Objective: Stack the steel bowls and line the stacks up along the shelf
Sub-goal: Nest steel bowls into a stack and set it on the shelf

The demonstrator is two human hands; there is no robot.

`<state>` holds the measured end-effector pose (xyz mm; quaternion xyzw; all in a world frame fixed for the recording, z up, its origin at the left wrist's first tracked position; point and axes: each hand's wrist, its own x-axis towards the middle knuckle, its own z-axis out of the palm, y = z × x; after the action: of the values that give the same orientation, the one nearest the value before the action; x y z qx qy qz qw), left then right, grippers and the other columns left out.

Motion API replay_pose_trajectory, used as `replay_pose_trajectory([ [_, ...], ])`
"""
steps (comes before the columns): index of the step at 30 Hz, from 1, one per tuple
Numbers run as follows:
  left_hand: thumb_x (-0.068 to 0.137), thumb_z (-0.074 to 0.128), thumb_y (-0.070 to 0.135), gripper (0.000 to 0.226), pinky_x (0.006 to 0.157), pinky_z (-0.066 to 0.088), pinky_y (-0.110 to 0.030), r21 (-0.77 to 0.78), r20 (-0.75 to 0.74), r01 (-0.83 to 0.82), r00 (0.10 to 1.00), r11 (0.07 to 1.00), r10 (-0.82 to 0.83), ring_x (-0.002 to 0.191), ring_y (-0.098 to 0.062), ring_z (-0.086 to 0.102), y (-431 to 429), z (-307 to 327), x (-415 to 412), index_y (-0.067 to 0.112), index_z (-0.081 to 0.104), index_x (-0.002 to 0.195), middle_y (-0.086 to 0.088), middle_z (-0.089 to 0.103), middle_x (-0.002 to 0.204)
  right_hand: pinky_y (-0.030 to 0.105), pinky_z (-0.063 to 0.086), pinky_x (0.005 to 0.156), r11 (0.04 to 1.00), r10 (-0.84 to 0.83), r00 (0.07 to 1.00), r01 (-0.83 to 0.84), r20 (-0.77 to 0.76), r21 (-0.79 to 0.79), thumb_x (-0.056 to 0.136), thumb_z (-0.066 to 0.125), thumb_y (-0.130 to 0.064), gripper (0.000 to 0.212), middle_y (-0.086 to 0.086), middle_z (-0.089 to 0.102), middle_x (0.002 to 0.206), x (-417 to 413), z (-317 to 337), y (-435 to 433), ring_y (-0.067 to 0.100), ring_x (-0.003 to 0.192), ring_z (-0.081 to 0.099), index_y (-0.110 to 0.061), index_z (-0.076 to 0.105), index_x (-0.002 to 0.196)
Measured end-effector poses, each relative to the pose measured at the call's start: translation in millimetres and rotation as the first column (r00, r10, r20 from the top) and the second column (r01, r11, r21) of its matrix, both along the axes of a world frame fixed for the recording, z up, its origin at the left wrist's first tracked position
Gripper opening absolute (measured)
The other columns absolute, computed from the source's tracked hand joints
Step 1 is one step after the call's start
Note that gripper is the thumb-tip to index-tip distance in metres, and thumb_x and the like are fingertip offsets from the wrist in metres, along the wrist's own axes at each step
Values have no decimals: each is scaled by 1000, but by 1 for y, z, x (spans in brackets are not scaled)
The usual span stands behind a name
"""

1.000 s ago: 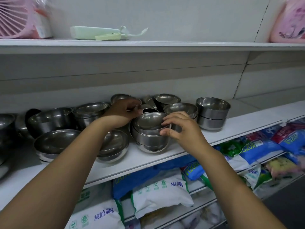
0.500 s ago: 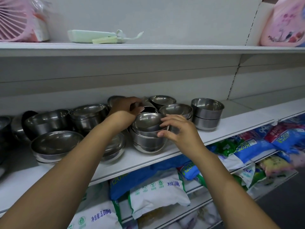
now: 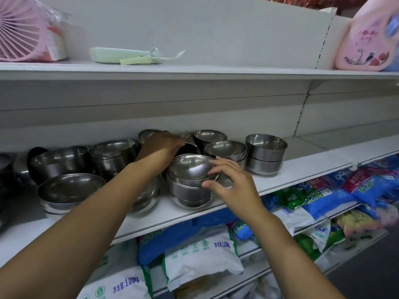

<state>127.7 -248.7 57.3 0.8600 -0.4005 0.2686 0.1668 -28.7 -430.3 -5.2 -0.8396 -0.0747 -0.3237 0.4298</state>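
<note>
Obs., head view. A near stack (image 3: 190, 182) of small steel bowls is found at the front of the shelf (image 3: 302, 169), right of centre, its top bowl seated level.

Right hand (image 3: 234, 184): cupped round the right side of the near stack. The thumb is laid on a lower bowl's wall and the fingers (image 3: 218, 164) are curved at the top rim. The hold is judged light, for steadying rather than lifting.

Left hand (image 3: 160, 147): a second ago it was laid on the top rim of the near stack. It is now withdrawn from that rim and reached further back, over a dark bowl (image 3: 190, 148) just behind the stack. Its fingertips are hidden, so it cannot be told whether that bowl is grasped.

Change noted: the right hand's fingers are spread wider than before. The near stack has not been shifted along the shelf.

Inference: the top bowl is taken as settled, and the dark bowl is probably the next to be added.

Remaining: to the right, a middle stack (image 3: 225, 149) and a two-bowl stack (image 3: 265, 154) are set nearly in a row. To the left, a wide bowl (image 3: 71, 188) and larger bowls (image 3: 60, 160) are still scattered. The task is judged partly done.
</note>
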Motion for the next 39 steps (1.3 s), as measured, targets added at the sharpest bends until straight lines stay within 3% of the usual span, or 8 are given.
replay_pose_trajectory([
  [4, 95, 47, 34, 37, 88, 54, -42, -84, -20, -8, 1000, 996, 7, 95, -34, 71, -2, 2, -4, 17, 79, 107, -14, 78, 102, 29, 28, 118, 996, -47, 986, 34, -163, -84, 57, 86, -66, 73, -19, 17, 164, -8, -8, 16, 3, 150, 17, -42, 46, 113],
  [7, 95, 54, 29, 29, 82, 56, -42, -128, -7, 11, 1000, 992, -12, 85, -32, 73, 0, -1, -3, 15, 80, 101, -11, 79, 92, 30, 36, 115, 992, -88, 982, 71, -168, -104, 54, 91, -62, 97, -18, -11, 166, -8, -22, 32, 9, 153, 14, -42, 30, 126],
  [15, 95, 43, 40, 43, 81, 55, -42, -161, -40, 1, 999, 987, -7, 87, -31, 71, 2, 0, -7, 16, 79, 97, -10, 78, 92, 33, 42, 112, 992, -122, 992, 120, -41, -51, 56, 93, -50, 90, -10, 21, 159, -7, -27, 30, 12, 142, 37, -50, 34, 123],
  [25, 96, 39, 43, 48, 74, 53, -37, -232, -18, -103, 995, 967, 101, 78, -37, 69, 3, -1, 2, 14, 77, 101, -16, 76, 86, 2, 38, 97, 993, -111, 991, 113, -70, 22, 57, 96, -45, 91, -20, 28, 152, -33, -32, 7, -9, 129, 38, -59, 32, 119],
  [32, 98, 61, 24, 24, 78, 56, -37, -663, -105, -229, 971, 713, 214, 78, -33, 71, 11, 5, 1, 10, 79, 105, -19, 77, 91, 17, 44, 106, 997, -80, 994, 79, -73, -7, 55, 96, -48, 97, -23, 20, 156, -25, -29, 7, 7, 135, 43, -54, 34, 129],
  [36, 92, 61, 12, 20, 64, 36, -25, -770, -265, -338, 941, 542, 211, 69, -15, 54, 19, 6, 1, 2, 77, 85, -12, 75, 79, 29, 42, 114, 998, -70, 993, 70, -100, -1, 55, 96, -51, 100, -26, 16, 158, -15, -28, 12, 6, 140, 37, -57, 32, 132],
  [37, 87, 60, 11, 21, 60, 32, -27, -780, -318, -384, 923, 493, 216, 66, -14, 47, 23, 6, 5, 4, 73, 72, -27, 57, 67, 29, 40, 115, 998, -63, 993, 63, -102, -5, 55, 95, -51, 101, -26, 15, 158, -12, -27, 14, 4, 142, 35, -59, 30, 132],
  [39, 80, 59, 13, 21, 57, 30, -27, -807, -420, -452, 892, 381, 168, 65, -13, 39, 29, 7, 10, 3, 62, 62, -9, 39, 62, 31, 36, 118, 999, -44, 993, 42, -107, -21, 57, 94, -53, 105, -26, 12, 160, -4, -26, 20, 2, 145, 29, -66, 24, 134],
])
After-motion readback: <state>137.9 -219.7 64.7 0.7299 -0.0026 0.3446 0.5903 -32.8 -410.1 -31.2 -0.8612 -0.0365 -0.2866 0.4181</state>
